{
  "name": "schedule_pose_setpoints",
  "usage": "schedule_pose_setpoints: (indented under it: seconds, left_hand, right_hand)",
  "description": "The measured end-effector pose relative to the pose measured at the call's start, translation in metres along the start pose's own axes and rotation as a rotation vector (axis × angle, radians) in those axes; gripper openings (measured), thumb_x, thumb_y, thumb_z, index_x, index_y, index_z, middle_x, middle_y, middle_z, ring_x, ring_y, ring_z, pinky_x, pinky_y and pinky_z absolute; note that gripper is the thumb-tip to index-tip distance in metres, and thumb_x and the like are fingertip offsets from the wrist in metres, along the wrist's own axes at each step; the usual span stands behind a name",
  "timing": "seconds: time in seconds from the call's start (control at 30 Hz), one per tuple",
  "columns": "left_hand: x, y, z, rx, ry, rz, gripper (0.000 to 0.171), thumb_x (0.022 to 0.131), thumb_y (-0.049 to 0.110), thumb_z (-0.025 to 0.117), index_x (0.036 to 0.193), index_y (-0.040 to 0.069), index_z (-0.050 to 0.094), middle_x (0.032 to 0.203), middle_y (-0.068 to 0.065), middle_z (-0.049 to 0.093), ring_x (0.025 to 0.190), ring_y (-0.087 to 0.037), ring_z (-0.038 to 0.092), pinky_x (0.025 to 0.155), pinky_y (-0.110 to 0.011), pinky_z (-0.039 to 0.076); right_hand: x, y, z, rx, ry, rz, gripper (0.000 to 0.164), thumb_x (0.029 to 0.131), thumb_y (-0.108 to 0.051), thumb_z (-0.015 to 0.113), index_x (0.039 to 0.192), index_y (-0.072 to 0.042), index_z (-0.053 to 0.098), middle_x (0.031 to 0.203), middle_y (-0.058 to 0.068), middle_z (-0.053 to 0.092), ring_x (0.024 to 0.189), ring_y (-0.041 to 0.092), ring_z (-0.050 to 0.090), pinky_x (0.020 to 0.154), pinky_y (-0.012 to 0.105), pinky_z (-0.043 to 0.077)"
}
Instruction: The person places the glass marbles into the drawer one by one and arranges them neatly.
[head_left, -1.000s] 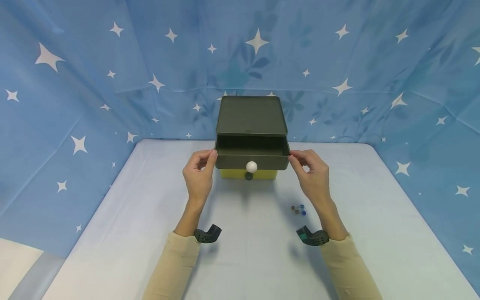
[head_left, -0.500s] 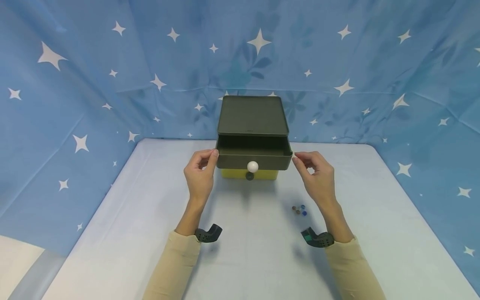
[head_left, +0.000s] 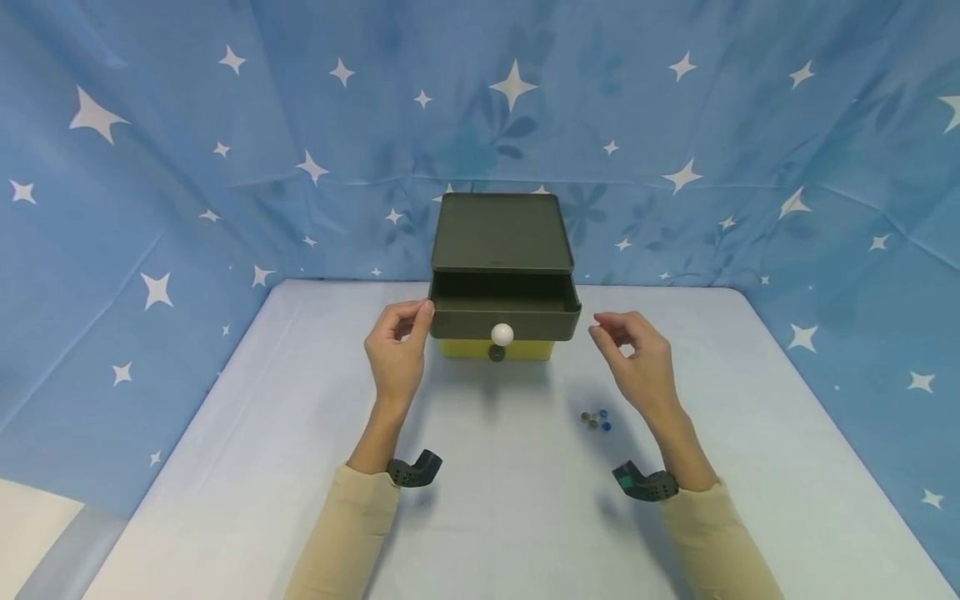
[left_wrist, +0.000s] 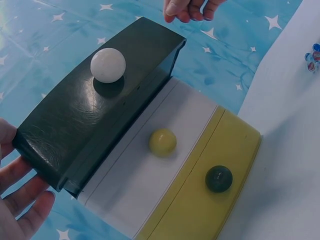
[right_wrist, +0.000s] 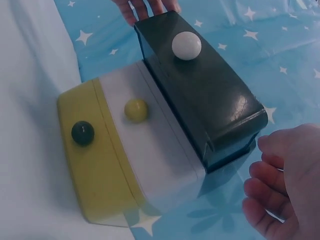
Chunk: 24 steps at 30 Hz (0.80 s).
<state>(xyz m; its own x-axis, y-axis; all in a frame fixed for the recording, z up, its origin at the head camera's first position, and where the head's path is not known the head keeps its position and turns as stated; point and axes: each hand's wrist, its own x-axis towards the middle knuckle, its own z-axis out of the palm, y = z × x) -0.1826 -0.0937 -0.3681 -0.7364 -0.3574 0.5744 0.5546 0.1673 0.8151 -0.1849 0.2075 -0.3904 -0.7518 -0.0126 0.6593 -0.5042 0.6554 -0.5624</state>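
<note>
A small three-tier drawer cabinet point(head_left: 502, 233) stands at the back middle of the table, with its dark green top drawer point(head_left: 465, 325) pulled out. That drawer's inside looks bare in the head view, and a round white knob point(left_wrist: 108, 65) sits on its front. My left hand point(head_left: 399, 350) pinches the drawer's left front corner between thumb and fingers. Off the right corner, my right hand point(head_left: 636, 358) hovers a short way out, fingers loosely curled with nothing in them. The white middle drawer point(right_wrist: 150, 145) and yellow bottom drawer point(right_wrist: 100, 175) are pushed in.
Several small glass marbles point(head_left: 593, 424), brown and blue, lie on the white-covered table point(head_left: 487, 517) to the right of the cabinet's front. Behind the cabinet hangs a blue star-patterned curtain point(head_left: 337, 125).
My right hand has let go of the drawer's right corner and drawn away to the right and slightly back. The left hand keeps its place; the drawer remains pulled out.
</note>
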Motion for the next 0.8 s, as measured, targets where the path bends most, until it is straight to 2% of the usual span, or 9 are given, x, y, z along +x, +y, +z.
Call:
schedule_pose_setpoints:
  seconds: [0.3,0.47,0.6,0.7,0.8]
  left_hand:
    - [0.000,-0.001,0.000,-0.008,0.005,0.018,0.013,0.092,0.001,0.069,0.094,-0.012,0.071,0.095,-0.027,0.071,0.081,0.001,0.062,0.076,-0.015,0.052]
    - [0.000,-0.002,0.000,-0.015,0.008,0.030,0.013,0.092,0.000,0.069,0.094,-0.012,0.071,0.095,-0.028,0.071,0.081,0.002,0.063,0.075,-0.015,0.052]
    - [0.000,-0.001,0.000,-0.024,0.005,0.033,0.012,0.091,-0.001,0.069,0.094,-0.012,0.071,0.094,-0.028,0.071,0.080,0.000,0.063,0.074,-0.018,0.053]
    - [0.000,0.000,0.000,-0.023,0.006,0.035,0.012,0.091,-0.001,0.069,0.094,-0.013,0.071,0.094,-0.028,0.071,0.080,0.000,0.063,0.074,-0.020,0.053]
    - [0.000,0.001,0.000,-0.016,0.008,0.034,0.012,0.091,-0.001,0.069,0.094,-0.012,0.071,0.094,-0.028,0.071,0.080,0.000,0.063,0.074,-0.021,0.053]
  right_hand:
    - [-0.007,0.010,-0.005,-0.028,-0.031,0.001,0.020,0.092,-0.011,0.072,0.110,-0.003,0.071,0.091,0.008,0.069,0.079,0.001,0.054,0.070,0.012,0.047]
    - [-0.009,0.017,-0.005,-0.027,-0.060,0.009,0.020,0.092,-0.010,0.072,0.110,-0.003,0.071,0.094,0.009,0.069,0.080,0.007,0.056,0.071,0.011,0.047]
    - [-0.010,0.021,-0.006,-0.040,-0.117,0.030,0.020,0.092,-0.011,0.072,0.111,-0.005,0.070,0.098,0.010,0.069,0.084,0.015,0.060,0.072,0.010,0.047]
    - [-0.012,0.026,-0.007,-0.061,-0.183,0.056,0.022,0.092,-0.013,0.072,0.112,-0.006,0.069,0.102,0.010,0.069,0.087,0.020,0.061,0.073,0.016,0.050]
    - [-0.013,0.030,-0.007,-0.080,-0.259,0.087,0.026,0.092,-0.016,0.072,0.116,-0.005,0.068,0.105,0.010,0.068,0.090,0.023,0.061,0.074,0.029,0.055]
